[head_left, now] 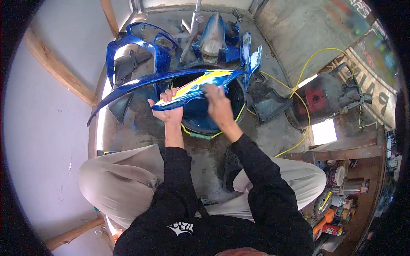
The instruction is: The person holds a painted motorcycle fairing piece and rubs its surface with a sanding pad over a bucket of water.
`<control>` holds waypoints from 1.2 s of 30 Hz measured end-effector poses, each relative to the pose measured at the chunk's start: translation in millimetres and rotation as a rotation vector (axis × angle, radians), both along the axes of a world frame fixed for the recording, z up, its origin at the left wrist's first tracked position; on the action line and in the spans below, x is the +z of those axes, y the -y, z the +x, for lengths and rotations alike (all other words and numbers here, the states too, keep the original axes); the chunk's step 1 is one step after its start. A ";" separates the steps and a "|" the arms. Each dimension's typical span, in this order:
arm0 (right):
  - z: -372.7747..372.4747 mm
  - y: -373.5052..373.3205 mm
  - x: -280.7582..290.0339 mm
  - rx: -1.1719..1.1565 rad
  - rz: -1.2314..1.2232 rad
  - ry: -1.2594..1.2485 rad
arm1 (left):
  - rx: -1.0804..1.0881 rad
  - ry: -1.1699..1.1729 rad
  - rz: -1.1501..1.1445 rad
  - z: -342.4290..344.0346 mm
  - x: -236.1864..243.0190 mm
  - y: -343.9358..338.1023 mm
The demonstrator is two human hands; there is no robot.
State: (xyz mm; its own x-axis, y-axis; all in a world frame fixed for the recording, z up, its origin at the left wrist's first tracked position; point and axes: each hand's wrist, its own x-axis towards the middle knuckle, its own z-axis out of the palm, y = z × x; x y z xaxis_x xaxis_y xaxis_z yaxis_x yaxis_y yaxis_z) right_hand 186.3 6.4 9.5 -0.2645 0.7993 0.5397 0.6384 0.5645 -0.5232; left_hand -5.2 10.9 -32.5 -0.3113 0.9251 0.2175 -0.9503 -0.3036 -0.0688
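Blue panel (184, 97): yellow and white patches showing, so rubbing looks unfinished. Left hand (169, 112) clasps lower end; right hand (219, 108) blurred, cannot tell grip.

At one o'clock, the bare right hand (219, 106) is blurred, its outline smeared. The long, curved, glossy blue, yellow and white panel (188, 93) partly hides the round black tub (238, 100). The upper edge crops the grey metal stand (197, 13) at twelve o'clock.

The sole fisheye head view faces steeply downward, from above and behind the panel (190, 91), fairly near.
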 end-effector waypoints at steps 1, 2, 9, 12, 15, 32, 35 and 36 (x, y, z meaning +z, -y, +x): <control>-13.0 6.0 -1.0 0.092 0.095 0.029 | -0.002 0.011 -0.007 2.2 0.2 -0.7; -28.6 14.0 3.4 0.193 0.185 0.053 | 0.004 0.005 -0.011 -2.1 -4.2 -0.9; 42.0 -29.7 -2.7 -0.052 0.054 0.074 | -0.051 0.037 0.006 2.2 -4.4 -2.6; 32.1 -28.0 -7.2 -0.113 0.040 0.043 | -0.037 0.013 0.016 -0.6 -3.9 -5.2; -13.8 -2.5 -8.5 0.093 0.092 0.075 | -0.006 0.001 -0.009 0.1 -3.3 -2.8; 40.9 -28.4 36.5 -0.180 -0.006 -0.173 | -0.015 -0.017 0.037 -3.5 -11.1 -5.6; 32.3 -33.3 25.8 -0.089 0.230 -0.079 | -0.022 -0.022 0.053 1.7 -7.6 -6.3; 32.5 -35.6 21.5 -0.012 0.354 -0.003 | -0.024 -0.024 0.058 5.3 -5.7 -6.7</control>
State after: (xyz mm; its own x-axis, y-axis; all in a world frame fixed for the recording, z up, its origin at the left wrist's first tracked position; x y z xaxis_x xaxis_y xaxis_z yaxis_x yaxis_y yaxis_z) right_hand 218.8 42.0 31.0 -0.2542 0.5652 0.7848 0.6448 0.7039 -0.2980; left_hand 0.1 17.7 -38.2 -0.2828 0.9178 0.2786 -0.9590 -0.2764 -0.0627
